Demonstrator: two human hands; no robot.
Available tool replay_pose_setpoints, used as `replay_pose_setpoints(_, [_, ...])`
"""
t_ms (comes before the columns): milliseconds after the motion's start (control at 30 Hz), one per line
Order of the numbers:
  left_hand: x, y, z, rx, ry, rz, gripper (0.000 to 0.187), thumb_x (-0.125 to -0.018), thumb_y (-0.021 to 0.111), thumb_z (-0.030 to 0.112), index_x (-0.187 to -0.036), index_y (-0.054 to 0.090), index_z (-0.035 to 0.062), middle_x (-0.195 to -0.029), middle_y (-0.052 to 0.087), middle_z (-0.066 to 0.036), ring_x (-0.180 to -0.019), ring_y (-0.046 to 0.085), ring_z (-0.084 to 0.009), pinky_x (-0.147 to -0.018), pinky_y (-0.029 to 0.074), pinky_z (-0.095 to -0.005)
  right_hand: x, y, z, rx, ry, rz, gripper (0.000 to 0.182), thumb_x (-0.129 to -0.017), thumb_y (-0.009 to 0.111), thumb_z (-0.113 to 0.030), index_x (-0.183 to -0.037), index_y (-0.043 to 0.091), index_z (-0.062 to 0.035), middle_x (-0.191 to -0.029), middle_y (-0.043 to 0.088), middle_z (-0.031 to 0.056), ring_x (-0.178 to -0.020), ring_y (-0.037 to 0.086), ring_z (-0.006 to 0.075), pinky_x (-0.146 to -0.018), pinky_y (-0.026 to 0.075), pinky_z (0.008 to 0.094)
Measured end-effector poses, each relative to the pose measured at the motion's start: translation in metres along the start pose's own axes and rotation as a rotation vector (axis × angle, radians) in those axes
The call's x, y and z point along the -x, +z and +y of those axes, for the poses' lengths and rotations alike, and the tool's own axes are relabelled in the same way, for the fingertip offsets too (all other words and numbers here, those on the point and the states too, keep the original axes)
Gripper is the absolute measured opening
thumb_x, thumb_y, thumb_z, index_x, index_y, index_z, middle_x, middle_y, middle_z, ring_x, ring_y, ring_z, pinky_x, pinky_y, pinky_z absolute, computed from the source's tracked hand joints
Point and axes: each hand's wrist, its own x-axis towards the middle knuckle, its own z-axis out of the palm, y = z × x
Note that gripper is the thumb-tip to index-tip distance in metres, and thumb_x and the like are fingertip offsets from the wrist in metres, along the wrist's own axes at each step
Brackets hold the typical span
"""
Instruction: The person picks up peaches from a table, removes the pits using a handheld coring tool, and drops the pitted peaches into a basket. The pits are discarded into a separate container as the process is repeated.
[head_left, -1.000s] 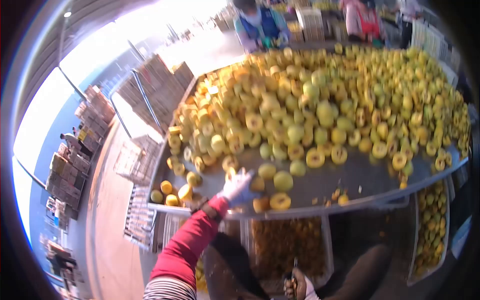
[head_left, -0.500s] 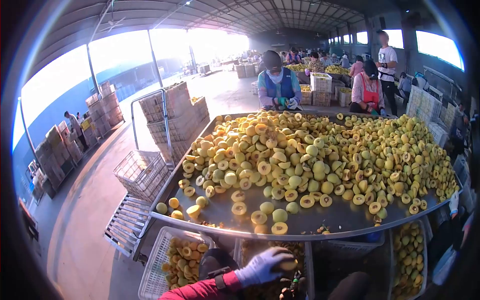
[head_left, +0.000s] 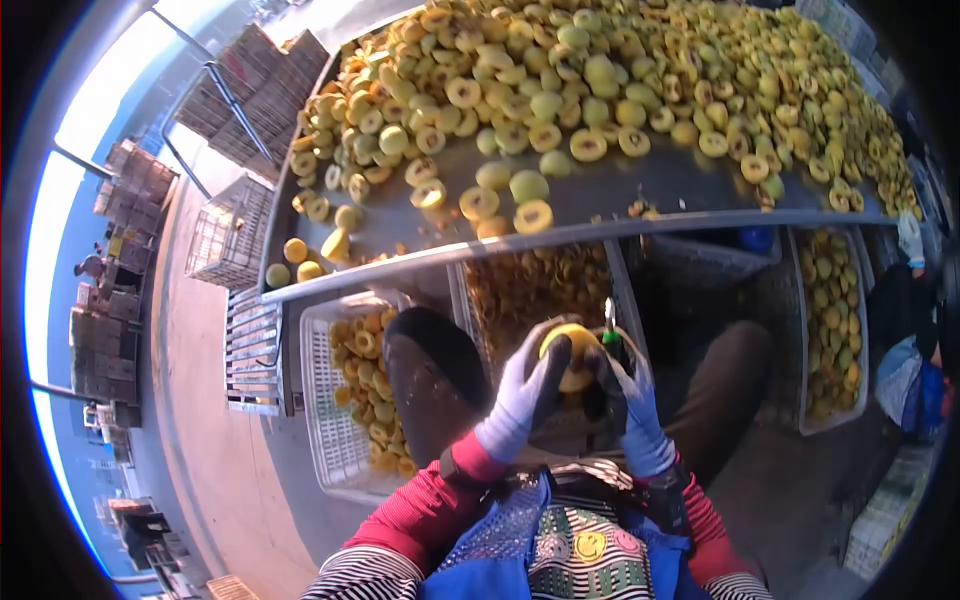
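Between my knees, both gloved hands meet at a yellow peach half (head_left: pixel 572 340). My left hand (head_left: pixel 520 390) is closed round it from the left. My right hand (head_left: pixel 632 390) presses its dark-tipped fingers to the fruit's right side and also grips a small tool (head_left: pixel 611 325) with a metal tip and green on its handle. The tool's tip points up and away, apart from the fruit. Just beyond my hands stands a bin (head_left: pixel 622 285) of brown scraps, partly hidden by them. A heap of peach halves (head_left: pixel 600 75) covers much of the metal table (head_left: pixel 400 225).
At my left knee a white crate (head_left: pixel 322 425) holds peach halves. Another crate (head_left: pixel 860 385) of fruit stands at the right. The table's raised metal edge (head_left: pixel 560 238) crosses in front of me. A roller stand (head_left: pixel 252 345) and stacked crates (head_left: pixel 245 100) are on the left.
My view has tipped down toward my lap. My left hand has drawn back from over the scrap bin, and both hands are now together at a peach half.
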Motion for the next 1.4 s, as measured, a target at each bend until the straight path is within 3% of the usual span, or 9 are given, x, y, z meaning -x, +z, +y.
replay_pose_setpoints(200, [0.000,-0.003,-0.012,-0.079,-0.141,0.130,0.048,-0.099,0.041,0.041,-0.113,0.061,-0.0004,-0.097,0.064,-0.006,-0.087,0.058,-0.0112,-0.078,0.046,-0.0252,0.022,0.010,-0.014,0.228,-0.089,0.158,0.009,-0.092,0.056,-0.004,-0.100,0.052,-0.0011,-0.082,0.060,-0.0014,-0.070,0.055,0.0042,-0.059,0.042,0.0178])
replay_pose_setpoints(333, [-0.001,0.001,-0.012,0.112,-0.223,0.093,0.040,-0.097,0.048,0.036,-0.108,0.062,-0.0002,-0.091,0.063,-0.006,-0.084,0.057,-0.0113,-0.076,0.045,-0.0248,0.032,0.012,-0.005,0.746,-0.321,0.029,0.018,-0.088,0.060,-0.016,-0.092,0.052,0.0001,-0.069,0.055,0.0201,-0.063,0.060,0.0352,-0.055,0.044,0.0370])
replay_pose_setpoints(600, [0.007,0.017,-0.032,0.029,-0.101,0.213,0.035,-0.097,0.050,0.030,-0.110,0.059,-0.0003,-0.100,0.062,-0.009,-0.090,0.057,-0.0140,-0.081,0.046,-0.0271,0.046,0.012,0.014,0.912,-0.522,0.135,0.025,-0.088,0.059,-0.013,-0.106,0.056,0.0045,-0.077,0.060,0.0225,-0.069,0.061,0.0375,-0.061,0.047,0.0399])
replay_pose_setpoints(667, [0.010,0.021,-0.034,-0.009,-0.092,0.236,0.034,-0.097,0.050,0.030,-0.110,0.059,0.0004,-0.100,0.062,-0.008,-0.090,0.057,-0.0137,-0.081,0.046,-0.0270,0.054,0.008,0.025,0.892,-0.468,0.053,0.032,-0.090,0.055,-0.007,-0.118,0.050,0.0076,-0.107,0.057,0.0248,-0.097,0.058,0.0354,-0.086,0.046,0.0393])
replay_pose_setpoints(767, [0.013,0.022,-0.039,-0.016,-0.056,0.261,0.032,-0.096,0.050,0.029,-0.108,0.060,0.0009,-0.098,0.062,-0.008,-0.090,0.057,-0.0131,-0.079,0.047,-0.0265,0.052,0.008,0.032,0.797,-0.422,0.077,0.023,-0.088,0.058,-0.009,-0.106,0.055,0.0044,-0.083,0.059,0.0232,-0.075,0.059,0.0371,-0.067,0.046,0.0397])
replay_pose_setpoints(1000, [0.016,0.028,-0.039,-0.031,-0.073,0.254,0.032,-0.097,0.050,0.029,-0.108,0.059,0.0007,-0.099,0.061,-0.008,-0.090,0.057,-0.0134,-0.080,0.046,-0.0261,0.057,0.006,0.031,0.884,-0.473,0.073,0.025,-0.088,0.056,-0.009,-0.107,0.053,0.0065,-0.084,0.059,0.0229,-0.077,0.059,0.0366,-0.068,0.045,0.0398])
replay_pose_setpoints(1200, [0.019,0.037,-0.038,0.003,0.064,0.331,0.033,-0.097,0.049,0.029,-0.111,0.056,0.0001,-0.101,0.060,-0.008,-0.091,0.056,-0.0133,-0.083,0.045,-0.0261,0.054,0.006,0.033,0.467,-0.044,0.016,0.032,-0.089,0.055,-0.010,-0.114,0.049,0.0084,-0.094,0.059,0.0240,-0.086,0.060,0.0345,-0.073,0.046,0.0387])
replay_pose_setpoints(1267, [0.017,0.036,-0.042,0.051,0.051,0.309,0.033,-0.097,0.049,0.030,-0.111,0.056,0.0005,-0.101,0.059,-0.007,-0.091,0.055,-0.0123,-0.082,0.045,-0.0261,0.059,0.001,0.047,0.915,-0.567,0.059,0.033,-0.090,0.055,-0.012,-0.115,0.050,0.0080,-0.096,0.059,0.0235,-0.087,0.060,0.0340,-0.074,0.046,0.0386])
replay_pose_setpoints(1400, [0.019,0.034,-0.045,0.045,0.004,0.289,0.032,-0.097,0.050,0.029,-0.110,0.056,0.0008,-0.101,0.059,-0.007,-0.091,0.054,-0.0119,-0.082,0.045,-0.0257,0.058,-0.006,0.046,0.846,-0.425,0.030,0.035,-0.090,0.056,-0.015,-0.117,0.049,0.0066,-0.097,0.060,0.0230,-0.087,0.059,0.0343,-0.076,0.046,0.0391])
